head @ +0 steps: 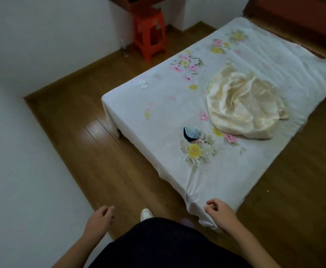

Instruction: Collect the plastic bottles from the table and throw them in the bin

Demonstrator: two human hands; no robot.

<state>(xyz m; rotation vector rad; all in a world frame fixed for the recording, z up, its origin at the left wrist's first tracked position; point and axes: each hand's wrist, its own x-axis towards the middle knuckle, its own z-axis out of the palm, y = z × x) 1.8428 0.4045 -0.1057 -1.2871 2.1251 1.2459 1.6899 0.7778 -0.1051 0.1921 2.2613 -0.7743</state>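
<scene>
Your forearms run off the bottom edge, and your dark clothing (158, 244) hides all but the toe of a white shoe (146, 213). Whether your right hand (219, 211) pinches anything is too small to tell. You can't identify the dark-and-blue thing (191, 134) near the bed's (139, 117) foot edge, nor the white scraps (143, 85) by its left corner.

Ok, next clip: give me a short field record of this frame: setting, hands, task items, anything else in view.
setting: bedroom, wooden floor, bed with floral sheet
left hand: loosely curled, holding nothing
right hand: loosely curled by the bed's near corner, nothing plainly held
bottles: none in view
bin: none in view
on bed: cream satin cloth, small dark-and-blue item
beyond bed: orange stool
</scene>
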